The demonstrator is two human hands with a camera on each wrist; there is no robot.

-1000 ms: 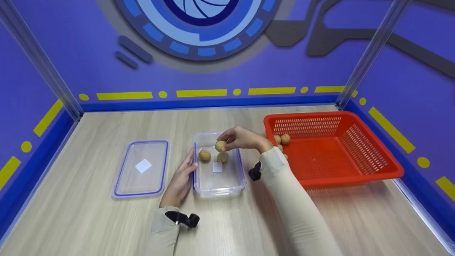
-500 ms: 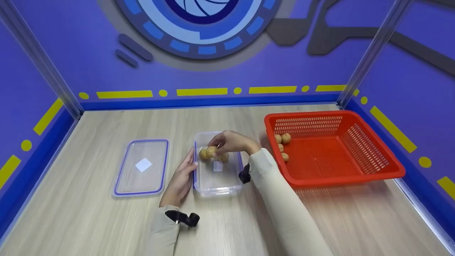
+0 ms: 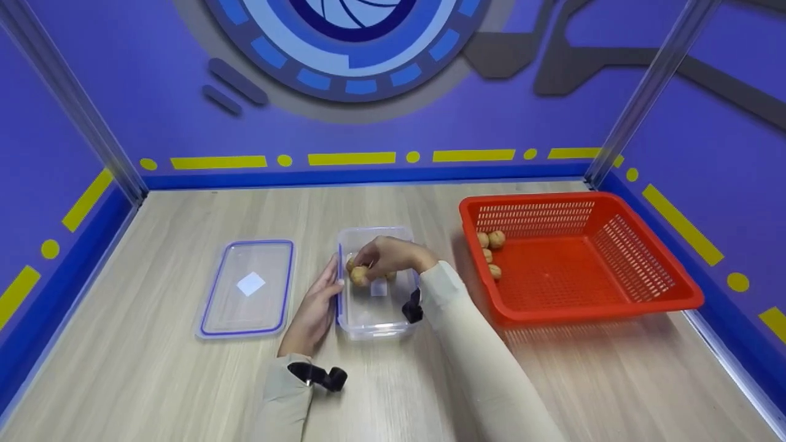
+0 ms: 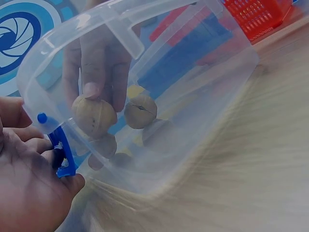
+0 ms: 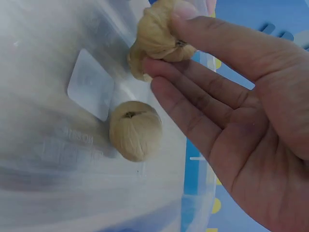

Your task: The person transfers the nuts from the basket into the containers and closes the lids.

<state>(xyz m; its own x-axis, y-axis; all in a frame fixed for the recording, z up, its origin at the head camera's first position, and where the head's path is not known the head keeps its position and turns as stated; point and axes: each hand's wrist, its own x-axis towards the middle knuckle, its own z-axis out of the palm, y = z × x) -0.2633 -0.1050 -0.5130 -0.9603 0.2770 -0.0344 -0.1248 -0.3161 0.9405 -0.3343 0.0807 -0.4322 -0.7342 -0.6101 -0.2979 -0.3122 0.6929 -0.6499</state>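
A clear plastic food box [image 3: 374, 316] stands uncovered at the middle of the table. At its left wall my left hand [image 3: 314, 307] grips the side by a blue flap, thumb near the rim. My right hand [image 3: 393, 255] reaches in from the right and pinches a walnut [image 3: 359, 275] between thumb and fingertips, low inside the box. Just behind it, a second walnut [image 5: 136, 60] is mostly covered. Another loose walnut [image 5: 135, 130] lies on the box floor close to a white label [image 5: 91, 84]; in the head view the right hand partly hides it.
To the right a red plastic basket [image 3: 565, 270] holds several walnuts [image 3: 497, 239] along its left wall. The box lid [image 3: 245, 313], blue-edged with a white square label, lies flat on the left. Blue-purple panels [image 3: 381, 135] enclose the table at back and sides.
My right hand has carried its walnut leftward and down into the box, over the left-hand walnut and then slightly toward me. The left hand has stayed at the box's side.
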